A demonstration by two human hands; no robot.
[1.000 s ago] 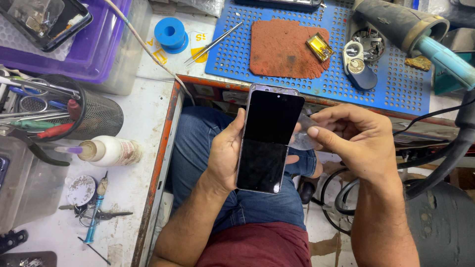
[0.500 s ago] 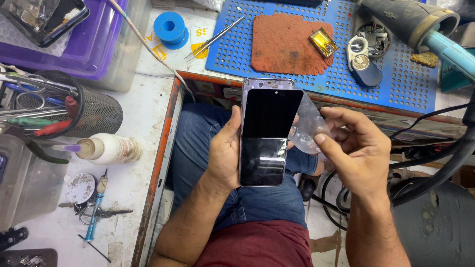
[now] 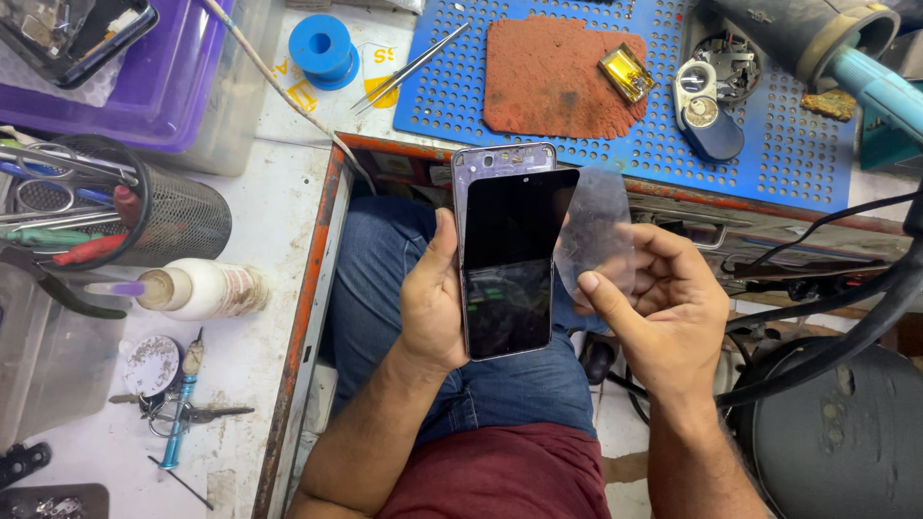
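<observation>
The tabletop (image 3: 240, 288) wraps around the person's lap, its blue perforated work mat (image 3: 769, 144) carrying a rust-red pad (image 3: 558, 82), a small yellow battery (image 3: 627, 73) and, at the far right, a hot-air gun (image 3: 817, 38); on the left stand a black mesh tool holder (image 3: 173, 216) and a white bottle lying on its side (image 3: 197, 288). Over the jeans, the left hand (image 3: 433, 308) holds a smartphone (image 3: 505, 255) upright by its left edge, thumb on the frame and the other fingers hidden behind the back, so the grip rests on one side only. The phone's dark display panel (image 3: 514, 264) appears lifted away from the purple frame along the top, tilted to the right. The right hand (image 3: 663, 298) sits just beside the phone, its fingers narrowly pinched on a thin clear film (image 3: 596, 231) that stands up between hand and phone, the thumb pressed onto the film's lower edge. The risks, as I judge them: with the phone held over the lap and not over the tabletop, a slip of the one-sided grip would drop it to the floor; the raised panel could crack or strain whatever still joins it to the frame if it swings further; and the film, held by bare fingers, could crease, pick up prints or gather dust from the cluttered bench.
</observation>
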